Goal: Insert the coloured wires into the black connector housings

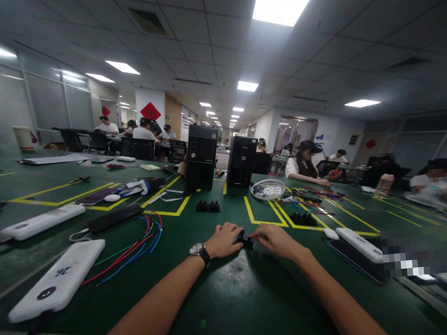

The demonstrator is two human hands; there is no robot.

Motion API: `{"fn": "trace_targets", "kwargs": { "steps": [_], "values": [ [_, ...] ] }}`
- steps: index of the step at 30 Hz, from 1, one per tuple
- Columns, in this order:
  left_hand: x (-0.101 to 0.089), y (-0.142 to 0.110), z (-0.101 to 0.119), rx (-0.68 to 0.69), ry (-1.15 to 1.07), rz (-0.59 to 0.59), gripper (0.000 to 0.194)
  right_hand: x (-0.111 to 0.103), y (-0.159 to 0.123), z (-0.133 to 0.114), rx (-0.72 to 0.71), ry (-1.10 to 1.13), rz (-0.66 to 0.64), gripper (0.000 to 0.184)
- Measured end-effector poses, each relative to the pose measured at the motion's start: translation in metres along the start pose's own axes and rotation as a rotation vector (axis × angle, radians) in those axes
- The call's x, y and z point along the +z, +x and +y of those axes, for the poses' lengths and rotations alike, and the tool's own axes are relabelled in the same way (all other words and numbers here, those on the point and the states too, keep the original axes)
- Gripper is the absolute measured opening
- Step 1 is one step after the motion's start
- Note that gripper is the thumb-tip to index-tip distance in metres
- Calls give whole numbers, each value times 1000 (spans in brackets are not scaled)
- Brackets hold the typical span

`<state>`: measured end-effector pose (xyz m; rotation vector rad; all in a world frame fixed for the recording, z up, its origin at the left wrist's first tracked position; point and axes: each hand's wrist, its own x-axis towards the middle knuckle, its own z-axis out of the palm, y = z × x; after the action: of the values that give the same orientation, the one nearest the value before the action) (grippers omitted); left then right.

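Observation:
A small black terminal block (247, 240) is on the green table in front of me. My left hand (223, 241), with a watch on its wrist, presses its fingers on the block's left end and holds it. At the right end, my right hand (272, 238) has thumb and forefinger pinched together against the block. Whatever lies between those fingertips is too small or hidden to make out. Another black ridged block (207, 207) lies beyond my left hand, and similar black pieces (303, 219) lie farther right.
Red, blue and green wires (136, 249) curve beside a white power bank (58, 281) on the left. Two black computer towers (202, 159) stand ahead. A white round basket (268, 189) holds small parts, with loose wires (321, 197) beside it. People sit at surrounding tables.

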<state>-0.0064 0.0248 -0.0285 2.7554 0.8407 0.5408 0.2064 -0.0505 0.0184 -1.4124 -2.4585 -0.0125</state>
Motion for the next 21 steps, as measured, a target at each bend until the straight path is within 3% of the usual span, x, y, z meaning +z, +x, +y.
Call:
{"fn": "trace_targets", "kwargs": {
  "steps": [13,21],
  "values": [
    [4,0,0,7,17,11,53,12,-9,7,2,99,35,29],
    [0,-1,-1,-12,-129,52,47,15,-12,2,100,329,63,28]
  ]
}}
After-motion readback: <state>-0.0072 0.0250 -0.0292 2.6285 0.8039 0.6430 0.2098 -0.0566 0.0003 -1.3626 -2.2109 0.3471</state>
